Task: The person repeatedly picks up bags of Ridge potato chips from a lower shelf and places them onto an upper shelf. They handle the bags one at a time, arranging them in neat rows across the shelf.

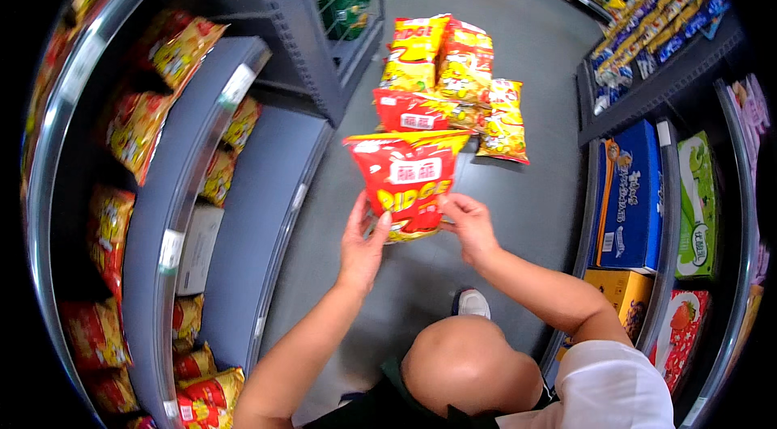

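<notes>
Held upright between both hands is a red and yellow bag of ridged snack chips point(413, 177). My left hand point(363, 241) grips its lower left side, thumb across the front. At the bag's right edge, my right hand point(470, 225) pinches the foil with thumb and fingers. Beyond it, several similar bags are grouped on the floor: a yellow-fronted bag point(413, 55), a red and yellow bag point(464, 62) beside it, a red-topped bag point(413, 110) partly hidden by the held one, and a bag point(505, 122) lying to the right.
Grey metal shelves point(261, 168) with chip bags point(139, 131) and a white box point(199, 247) line the left. On the right, shelving holds a blue carton point(631, 198), a green carton point(695, 204) and packaged snacks point(674, 22). My bent knee point(470, 362) is below my hands.
</notes>
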The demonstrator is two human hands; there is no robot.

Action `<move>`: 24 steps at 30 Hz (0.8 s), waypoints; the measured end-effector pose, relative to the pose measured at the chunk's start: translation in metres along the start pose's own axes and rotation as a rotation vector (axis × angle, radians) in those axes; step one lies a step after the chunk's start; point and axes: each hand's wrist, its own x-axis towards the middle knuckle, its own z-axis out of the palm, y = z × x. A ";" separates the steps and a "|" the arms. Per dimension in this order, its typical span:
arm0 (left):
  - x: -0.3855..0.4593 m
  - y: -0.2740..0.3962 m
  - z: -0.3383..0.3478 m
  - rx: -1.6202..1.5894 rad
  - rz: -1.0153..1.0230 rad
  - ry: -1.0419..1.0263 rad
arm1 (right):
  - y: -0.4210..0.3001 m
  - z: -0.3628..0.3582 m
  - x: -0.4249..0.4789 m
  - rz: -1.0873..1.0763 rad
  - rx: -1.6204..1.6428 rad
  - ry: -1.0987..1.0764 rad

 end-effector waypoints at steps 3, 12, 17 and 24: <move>0.013 0.007 0.049 0.038 -0.076 -0.169 | -0.011 -0.049 0.012 -0.078 0.052 0.181; 0.071 -0.021 0.109 0.252 -0.207 -0.397 | -0.001 -0.108 0.085 -0.124 0.132 0.326; 0.091 -0.035 0.122 0.249 -0.241 -0.381 | 0.025 -0.124 0.130 -0.180 0.168 0.358; 0.102 -0.048 0.123 0.235 -0.294 -0.350 | 0.050 -0.137 0.156 -0.110 0.073 0.330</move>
